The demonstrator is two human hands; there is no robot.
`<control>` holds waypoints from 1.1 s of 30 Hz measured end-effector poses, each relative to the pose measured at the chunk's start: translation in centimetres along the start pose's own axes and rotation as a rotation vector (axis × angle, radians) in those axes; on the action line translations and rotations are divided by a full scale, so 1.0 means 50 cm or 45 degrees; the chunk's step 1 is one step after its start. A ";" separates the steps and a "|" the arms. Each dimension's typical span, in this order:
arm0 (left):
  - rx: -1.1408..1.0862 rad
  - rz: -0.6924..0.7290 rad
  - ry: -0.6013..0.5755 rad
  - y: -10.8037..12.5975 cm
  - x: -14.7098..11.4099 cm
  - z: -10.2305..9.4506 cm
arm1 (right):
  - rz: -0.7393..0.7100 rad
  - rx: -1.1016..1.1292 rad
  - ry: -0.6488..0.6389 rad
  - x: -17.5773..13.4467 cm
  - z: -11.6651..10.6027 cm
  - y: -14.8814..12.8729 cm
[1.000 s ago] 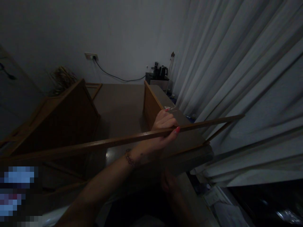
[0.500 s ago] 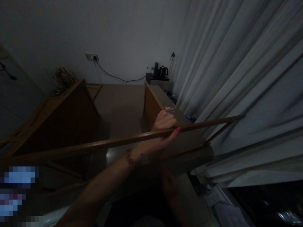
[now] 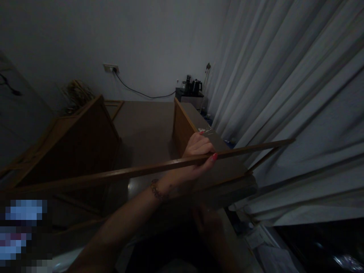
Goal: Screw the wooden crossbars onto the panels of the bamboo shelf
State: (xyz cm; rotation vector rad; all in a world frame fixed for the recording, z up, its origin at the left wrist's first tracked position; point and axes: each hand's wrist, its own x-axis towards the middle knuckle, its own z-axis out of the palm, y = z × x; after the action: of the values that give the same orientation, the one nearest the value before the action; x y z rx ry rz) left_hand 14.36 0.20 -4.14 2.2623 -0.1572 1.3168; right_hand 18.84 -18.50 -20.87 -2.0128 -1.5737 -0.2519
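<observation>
A long wooden bar [image 3: 119, 173] runs across the view, part of a brown wooden frame. My left hand [image 3: 197, 153], with a bracelet on the wrist, grips this bar right of its middle, thumb on the near side and fingers over the far side. Lower down, my right hand [image 3: 207, 219] is dark and smeared by motion near the seat-like lower edge of the furniture; its fingers cannot be made out, nor whether it holds anything.
Wooden panels stand at left [image 3: 82, 140] and right [image 3: 184, 127] around a brown surface [image 3: 142, 121]. Grey curtains [image 3: 284, 87] hang at right. Behind stand a black kettle [image 3: 196, 86] and a cord [image 3: 142, 94] running to a wall socket [image 3: 109, 68]. Dried stalks [image 3: 75, 93] lie at left.
My right hand has shifted slightly to the right and stays blurred. My left hand keeps its grip on the bar, which has barely moved.
</observation>
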 end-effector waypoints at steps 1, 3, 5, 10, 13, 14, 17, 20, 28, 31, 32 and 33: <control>0.006 -0.004 -0.010 0.001 0.000 -0.001 | -0.048 -0.043 0.013 0.003 -0.004 0.000; 0.021 -0.005 -0.020 0.002 0.000 -0.002 | -0.100 -0.094 0.018 0.007 -0.011 0.000; 0.031 0.006 -0.017 0.002 0.000 -0.003 | -0.107 -0.130 -0.011 0.009 -0.016 -0.001; 0.078 -0.017 -0.041 0.001 0.001 -0.003 | -0.014 -0.121 -0.068 0.014 -0.033 -0.002; 0.068 -0.018 -0.030 0.000 0.001 -0.001 | 0.049 -0.139 -0.024 0.015 -0.046 -0.005; 0.060 -0.014 -0.024 0.000 0.001 -0.001 | 0.049 -0.168 -0.012 0.014 -0.050 -0.006; 0.049 -0.014 -0.023 0.002 0.001 -0.002 | 0.000 -0.268 0.029 0.010 -0.059 -0.009; 0.053 -0.016 -0.024 0.004 0.002 -0.004 | -0.051 -0.325 0.042 0.006 -0.061 -0.010; 0.028 -0.040 -0.008 0.003 0.001 -0.001 | -0.023 -0.370 -0.100 0.001 -0.042 -0.010; 0.026 -0.044 -0.011 0.003 0.000 -0.001 | -0.048 -0.362 -0.050 -0.002 -0.029 -0.003; 0.024 -0.043 -0.013 0.003 -0.001 -0.002 | -0.056 -0.353 -0.040 -0.003 -0.024 -0.002; 0.021 -0.041 -0.014 0.003 -0.001 -0.002 | -0.060 -0.342 -0.033 -0.004 -0.020 -0.001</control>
State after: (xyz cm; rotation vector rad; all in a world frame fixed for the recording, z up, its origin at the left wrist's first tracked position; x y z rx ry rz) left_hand 14.23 0.11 -4.11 2.2767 -0.1132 1.2937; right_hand 18.94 -19.19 -20.13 -2.1883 -1.6795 -0.4792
